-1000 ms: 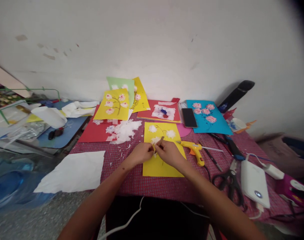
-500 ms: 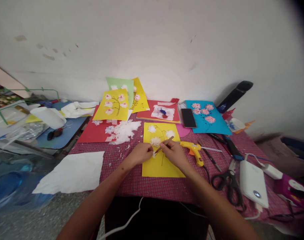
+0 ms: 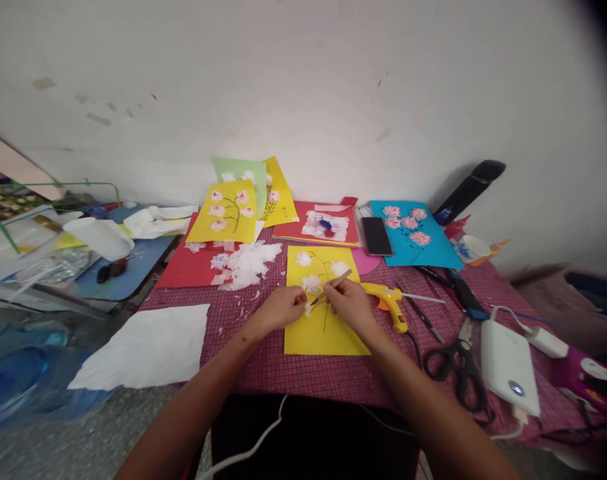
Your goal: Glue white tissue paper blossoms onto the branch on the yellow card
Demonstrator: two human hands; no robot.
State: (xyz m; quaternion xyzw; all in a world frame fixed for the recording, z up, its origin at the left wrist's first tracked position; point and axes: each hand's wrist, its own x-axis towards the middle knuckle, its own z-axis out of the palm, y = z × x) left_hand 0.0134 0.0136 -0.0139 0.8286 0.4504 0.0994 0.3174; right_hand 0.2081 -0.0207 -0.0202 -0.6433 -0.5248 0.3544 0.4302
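Observation:
A yellow sheet of paper [image 3: 303, 337] lies before me, with drawn brown stems and white tissue-paper blossoms [image 3: 311, 284] on it. My right hand [image 3: 347, 303] grips a pair of tweezers [image 3: 339, 277], whose narrow tip slants down to the left over the sheet. A small white tissue scrap [image 3: 308, 310] is at that tip. My left hand [image 3: 285, 307] is over the sheet's left edge, its fingers pinched together right beside the scrap; whether they hold anything is hidden.
Right of the sheet are a yellow glue gun [image 3: 392, 305], scissors [image 3: 458, 367], a white power bank [image 3: 509, 367] and a phone [image 3: 376, 236]. Torn tissue [image 3: 250, 265] and a white sheet [image 3: 143, 347] lie leftward. Finished-looking flower cards [image 3: 226, 230] and a blue card [image 3: 436, 250] stand behind.
The tweezers and my right hand have shifted very slightly to the right. My left hand stays almost in place by the tissue scrap; the view itself moves a little.

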